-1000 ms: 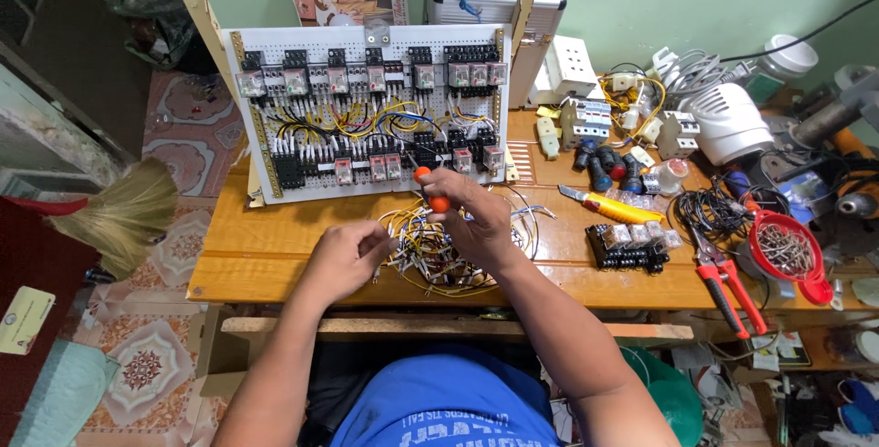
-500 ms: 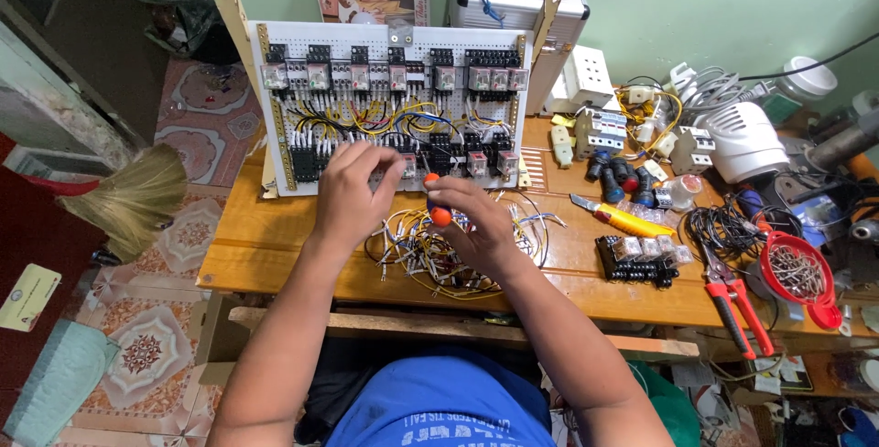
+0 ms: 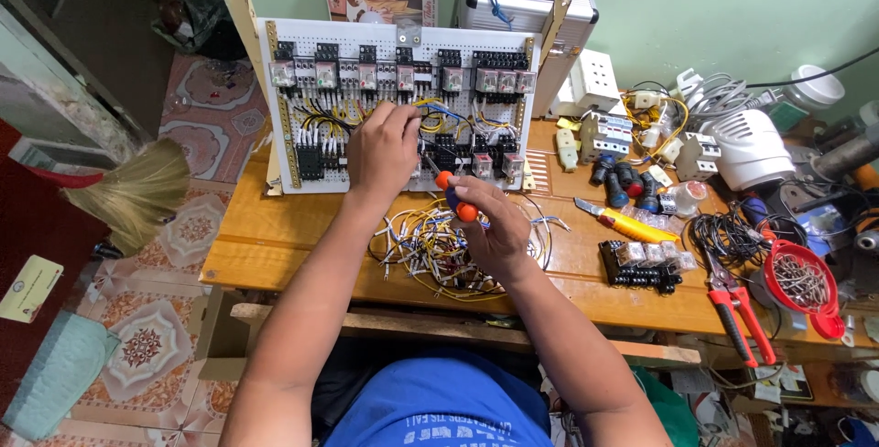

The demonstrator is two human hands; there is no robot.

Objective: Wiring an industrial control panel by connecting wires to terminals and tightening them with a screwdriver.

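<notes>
Head cam: 1 screwdriver [image 3: 455,198], 2 hands.

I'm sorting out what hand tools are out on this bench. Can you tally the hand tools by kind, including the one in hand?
Orange-and-blue-handled screwdriver, held in the right hand: 1
Yellow utility knife on the wooden table: 1
Red-handled pliers: 1
Total: 3

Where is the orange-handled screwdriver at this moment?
In the head view, the screwdriver is in the right hand, near the centre, just below the wiring board and above the loose wires on the table.
</notes>
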